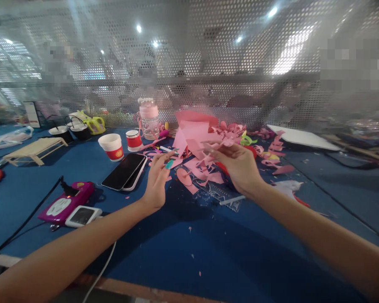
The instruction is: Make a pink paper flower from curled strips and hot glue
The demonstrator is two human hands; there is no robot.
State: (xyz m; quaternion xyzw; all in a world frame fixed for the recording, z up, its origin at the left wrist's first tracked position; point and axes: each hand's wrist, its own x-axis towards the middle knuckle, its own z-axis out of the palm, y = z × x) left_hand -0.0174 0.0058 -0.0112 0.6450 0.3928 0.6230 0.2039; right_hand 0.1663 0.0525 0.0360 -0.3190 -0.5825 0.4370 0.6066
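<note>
My left hand [157, 180] is raised over the table to the right of the phone. Its fingers, with teal nails, reach forward and apart, and nothing shows in them. At the right of the paper heap, my right hand [240, 166] pinches a small pink piece of paper [217, 145] between thumb and fingers. Larger pink paper sheets [194, 134] stand behind it. Beneath the hands lie several pink paper scraps [205, 170] and a round pink paper piece [184, 176], partly over a clear patterned stencil [219, 193].
A black phone [124, 171], paper cups [111, 147] and a pink-lidded bottle [148, 120] stand left. Nearer are a purple power strip [66, 202] and a white device [83, 215] with a cable. A glue gun [289, 187] lies right. Perforated mesh [189, 71] closes the back.
</note>
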